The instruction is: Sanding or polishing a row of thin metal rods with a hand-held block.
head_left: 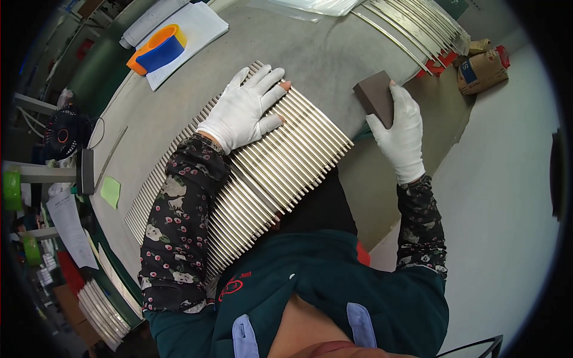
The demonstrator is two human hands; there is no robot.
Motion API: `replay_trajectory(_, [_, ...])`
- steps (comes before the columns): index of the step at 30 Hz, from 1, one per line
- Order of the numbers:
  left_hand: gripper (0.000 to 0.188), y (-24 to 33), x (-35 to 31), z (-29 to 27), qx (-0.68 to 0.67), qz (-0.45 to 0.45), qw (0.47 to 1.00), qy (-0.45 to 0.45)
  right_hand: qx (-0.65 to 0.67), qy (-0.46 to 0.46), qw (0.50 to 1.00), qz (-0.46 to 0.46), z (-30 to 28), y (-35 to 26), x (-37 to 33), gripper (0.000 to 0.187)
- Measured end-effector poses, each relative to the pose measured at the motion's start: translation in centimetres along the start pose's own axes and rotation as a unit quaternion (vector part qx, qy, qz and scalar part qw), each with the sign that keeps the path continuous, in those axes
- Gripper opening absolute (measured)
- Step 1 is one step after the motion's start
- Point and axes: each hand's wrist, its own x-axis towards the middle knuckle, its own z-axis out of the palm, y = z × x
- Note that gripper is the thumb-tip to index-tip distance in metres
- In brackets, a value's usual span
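Observation:
Many thin silvery metal rods (292, 152) lie side by side in a wide slanting row on the grey table, their near ends reaching the edge by my body. My left hand (242, 113), in a white glove with some bare fingertips, rests flat on the rods with its fingers spread. In my right hand (401, 134), gloved the same way, is a brown rectangular block (377, 98) that looks like a sanding sponge. The fingers grip its side, and the block is held off to the right of the rods, apart from them.
An orange tape roll (136, 63) and a blue one (161, 55) sit on papers (206, 27) at the far left. More rods (400, 30) lie at the far right, near a brown package (482, 71). A green note (110, 192) and a small black fan (62, 136) are at left.

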Motion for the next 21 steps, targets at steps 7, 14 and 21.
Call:
replay_trajectory(7, [0.061,0.0,-0.5,-0.1,-0.002,0.006,1.000,0.010,0.030,-0.047,0.998,-0.020,-3.6,-2.1,-3.7,0.068])
replay_trajectory(14, [0.062,0.0,-0.9,-0.2,0.000,0.007,1.000,0.013,0.066,-0.071,0.995,-0.029,-4.8,-3.9,-4.8,0.065])
replay_trajectory(21, [0.063,0.0,-1.1,-0.1,-0.009,0.009,1.000,0.015,0.032,-0.097,0.994,-0.044,-5.3,-4.8,-4.5,0.066])
